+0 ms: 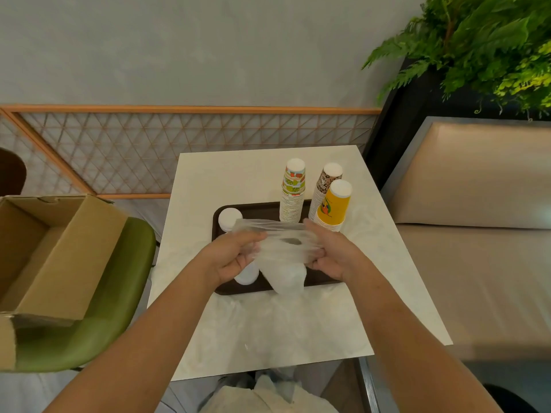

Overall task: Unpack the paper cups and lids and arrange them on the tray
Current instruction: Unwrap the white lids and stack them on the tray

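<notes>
Bare forearms ran up from the bottom edge to the middle of the frame, over a pale table (pixel 268 329). An open cardboard box (pixel 44 251) sat at the left on a green chair (pixel 119 311). On the dark tray (pixel 219 213) at centre stood three inverted cup stacks at its upper right: fruit-print cups (pixel 293 189), brown-print cups (pixel 325 186) and yellow cups (pixel 334 207). White lids (pixel 229 219) stood at its upper left, with more lids (pixel 247 277) under the left wrist. The left hand (pixel 235 257) and right hand (pixel 331 257) each gripped the clear plastic sleeve (pixel 283 248), curled fingers stretching it taut above the tray; whether anything remained inside was unclear. If the film tore suddenly, the right hand could probably jerk into the yellow cups just beside it and topple them.
</notes>
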`<action>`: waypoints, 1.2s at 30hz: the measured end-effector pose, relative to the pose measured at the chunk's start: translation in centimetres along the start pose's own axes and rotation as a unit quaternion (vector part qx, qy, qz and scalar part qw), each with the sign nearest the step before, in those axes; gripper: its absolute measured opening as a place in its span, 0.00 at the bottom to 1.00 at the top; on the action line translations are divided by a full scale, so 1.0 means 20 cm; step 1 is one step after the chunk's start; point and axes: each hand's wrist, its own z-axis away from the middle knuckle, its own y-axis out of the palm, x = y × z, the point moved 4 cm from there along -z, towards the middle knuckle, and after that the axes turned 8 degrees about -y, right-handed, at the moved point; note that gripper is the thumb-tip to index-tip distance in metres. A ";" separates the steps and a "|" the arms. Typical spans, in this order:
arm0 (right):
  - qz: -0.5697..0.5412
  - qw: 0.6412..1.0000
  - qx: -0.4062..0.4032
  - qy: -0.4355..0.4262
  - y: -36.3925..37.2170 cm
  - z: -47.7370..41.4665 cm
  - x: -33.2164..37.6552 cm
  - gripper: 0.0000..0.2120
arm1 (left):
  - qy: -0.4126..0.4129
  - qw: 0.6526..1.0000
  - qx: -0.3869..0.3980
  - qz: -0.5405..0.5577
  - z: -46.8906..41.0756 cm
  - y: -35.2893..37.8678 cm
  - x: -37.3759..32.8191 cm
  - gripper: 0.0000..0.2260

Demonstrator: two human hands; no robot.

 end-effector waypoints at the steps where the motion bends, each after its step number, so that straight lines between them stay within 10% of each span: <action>1: 0.105 0.994 0.010 0.005 0.01 0.00 0.00 0.20 | 0.014 1.000 -0.012 -0.024 0.00 0.00 -0.01 0.06; 7: 0.446 0.890 -0.078 -0.046 0.00 -0.06 0.04 0.09 | 0.096 0.982 -0.144 -0.076 -0.05 -0.03 -0.01 0.06; 14: 0.139 0.990 -0.018 0.031 -0.03 0.04 -0.03 0.10 | 0.067 0.986 -0.149 -0.030 -0.01 -0.10 0.08 0.08; 26: -0.194 0.969 0.117 0.095 0.01 0.07 -0.32 0.19 | -0.110 0.973 -0.026 0.201 -0.02 -0.36 0.39 0.08; 33: -0.053 0.990 0.052 0.120 0.02 -0.06 -0.52 0.11 | -0.063 0.994 -0.027 0.081 0.07 -0.44 0.41 0.19; 36: 0.011 0.994 0.013 0.106 0.04 -0.07 -0.56 0.05 | -0.007 0.966 -0.108 -0.235 0.10 -0.45 0.40 0.18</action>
